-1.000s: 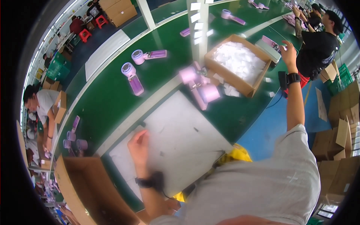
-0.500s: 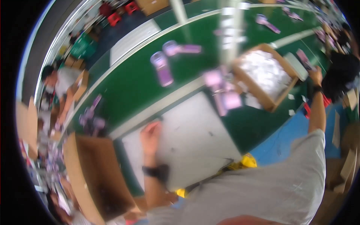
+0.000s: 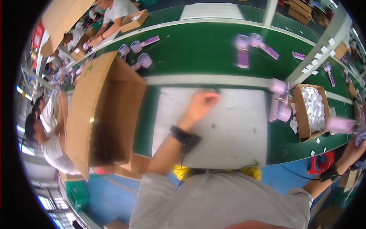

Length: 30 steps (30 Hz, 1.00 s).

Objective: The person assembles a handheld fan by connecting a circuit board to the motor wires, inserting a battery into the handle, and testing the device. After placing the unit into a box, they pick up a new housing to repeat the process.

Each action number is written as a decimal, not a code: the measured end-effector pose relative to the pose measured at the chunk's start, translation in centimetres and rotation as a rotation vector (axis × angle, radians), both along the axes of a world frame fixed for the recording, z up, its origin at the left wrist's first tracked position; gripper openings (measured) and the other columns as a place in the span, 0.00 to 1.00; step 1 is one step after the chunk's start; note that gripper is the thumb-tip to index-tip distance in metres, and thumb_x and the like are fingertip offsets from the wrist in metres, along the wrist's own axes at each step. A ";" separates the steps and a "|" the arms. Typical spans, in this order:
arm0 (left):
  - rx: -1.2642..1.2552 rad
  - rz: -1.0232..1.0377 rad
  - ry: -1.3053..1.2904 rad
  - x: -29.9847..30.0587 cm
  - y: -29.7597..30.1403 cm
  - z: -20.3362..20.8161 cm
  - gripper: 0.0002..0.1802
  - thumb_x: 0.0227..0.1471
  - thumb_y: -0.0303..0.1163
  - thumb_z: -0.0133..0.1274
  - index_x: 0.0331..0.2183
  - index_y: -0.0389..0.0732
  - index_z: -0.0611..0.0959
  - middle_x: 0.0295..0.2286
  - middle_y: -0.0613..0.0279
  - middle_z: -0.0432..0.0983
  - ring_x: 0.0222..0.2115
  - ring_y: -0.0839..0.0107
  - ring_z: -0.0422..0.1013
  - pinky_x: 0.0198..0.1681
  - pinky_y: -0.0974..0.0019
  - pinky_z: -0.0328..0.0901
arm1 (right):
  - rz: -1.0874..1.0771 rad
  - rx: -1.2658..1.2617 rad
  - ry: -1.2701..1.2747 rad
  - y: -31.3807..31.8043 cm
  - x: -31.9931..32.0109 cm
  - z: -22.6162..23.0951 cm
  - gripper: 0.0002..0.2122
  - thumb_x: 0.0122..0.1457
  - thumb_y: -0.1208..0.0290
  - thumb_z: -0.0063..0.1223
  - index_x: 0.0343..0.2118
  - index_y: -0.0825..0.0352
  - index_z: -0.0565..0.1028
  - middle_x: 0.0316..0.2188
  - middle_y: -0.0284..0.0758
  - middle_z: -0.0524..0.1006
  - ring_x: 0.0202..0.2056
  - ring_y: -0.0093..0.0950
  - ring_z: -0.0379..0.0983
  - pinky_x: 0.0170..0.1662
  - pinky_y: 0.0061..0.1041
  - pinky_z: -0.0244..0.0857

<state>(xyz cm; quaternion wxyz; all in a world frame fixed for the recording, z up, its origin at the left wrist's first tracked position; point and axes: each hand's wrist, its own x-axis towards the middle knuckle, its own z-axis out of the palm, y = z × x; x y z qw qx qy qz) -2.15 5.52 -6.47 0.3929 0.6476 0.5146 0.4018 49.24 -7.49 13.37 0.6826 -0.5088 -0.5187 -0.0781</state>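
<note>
Above the light grey mat (image 3: 240, 129) is my left hand (image 3: 201, 106), its fingers curled together. What they hold, if anything, is too blurred to make out. At the far right edge my right hand (image 3: 351, 153) is closed on a pink-purple handheld device (image 3: 340, 125), smeared by motion and partly cut off by the picture's rim. Pink devices with round heads (image 3: 283, 112) lie in a cluster by the mat's far right corner. A small carton of white paper pieces (image 3: 314, 105) stands between that cluster and my right hand.
A large open cardboard box (image 3: 82, 122) rests left of the mat. More pink-purple devices (image 3: 243, 57) lie on the green belt (image 3: 194, 53) beyond the pale rail (image 3: 209, 80). A white post (image 3: 318, 49) rises behind the carton. Co-workers (image 3: 114, 15) work at the left.
The view has swung right-side round, bringing the large box nearer the middle left. My right hand has come away from beside the carton and now carries a pink-purple device. My left hand stays over the mat.
</note>
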 end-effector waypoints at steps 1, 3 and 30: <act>0.012 0.000 0.005 0.1 0.0 0.1 0.06 0.53 0.26 0.58 0.35 0.36 0.85 0.25 0.66 0.80 0.26 0.82 0.71 0.30 0.75 0.66 | 0.249 -0.114 0.344 0.8 -2.1 -2.0 0.36 0.55 0.49 0.56 0.61 0.69 0.61 0.55 0.42 0.68 0.54 0.35 0.67 0.55 0.33 0.65; 0.025 0.043 0.032 -0.3 0.2 0.1 0.06 0.53 0.26 0.58 0.35 0.36 0.85 0.25 0.65 0.80 0.26 0.82 0.71 0.30 0.75 0.66 | 0.586 -0.386 0.262 4.6 -10.6 -6.8 0.37 0.56 0.46 0.53 0.62 0.67 0.60 0.56 0.41 0.67 0.55 0.35 0.66 0.56 0.35 0.64; 0.086 -0.204 0.005 0.2 -2.4 3.7 0.37 0.40 0.37 0.69 0.52 0.40 0.74 0.38 0.55 0.80 0.36 0.66 0.78 0.39 0.65 0.71 | 1.078 -0.785 -0.144 10.4 -29.8 -18.8 0.29 0.52 0.74 0.62 0.57 0.69 0.64 0.52 0.46 0.70 0.51 0.42 0.69 0.51 0.36 0.67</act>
